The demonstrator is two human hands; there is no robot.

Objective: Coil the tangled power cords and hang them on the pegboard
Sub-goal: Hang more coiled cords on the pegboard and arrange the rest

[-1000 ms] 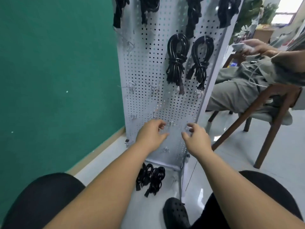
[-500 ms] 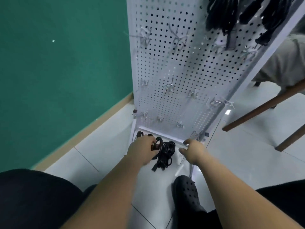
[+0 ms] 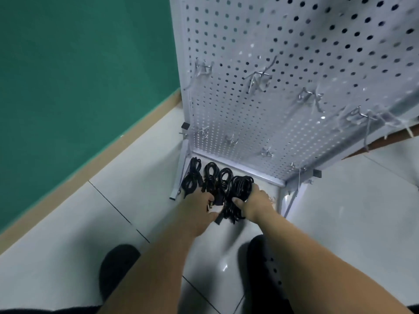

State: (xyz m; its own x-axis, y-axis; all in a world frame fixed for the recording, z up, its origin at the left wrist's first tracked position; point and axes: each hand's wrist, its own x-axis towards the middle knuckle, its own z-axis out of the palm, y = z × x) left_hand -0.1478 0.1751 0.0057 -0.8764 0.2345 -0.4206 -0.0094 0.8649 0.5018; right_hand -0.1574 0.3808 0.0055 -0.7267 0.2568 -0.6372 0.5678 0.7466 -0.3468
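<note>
On the floor, 12 o'clock: left hand grips the black coiled power cords near a plug; right hand, just beside, clamps their rightmost coil. Best lift one coil only, loops intact, toward the white perforated metal pegboard, 1 o'clock.

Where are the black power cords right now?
Head view, centre: the black power cords lie on the floor at the foot of the pegboard, with the left hand and right hand gripping them.

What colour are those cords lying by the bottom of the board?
Black, all of them. The power cords show plainly in the head view, the only one.
</note>
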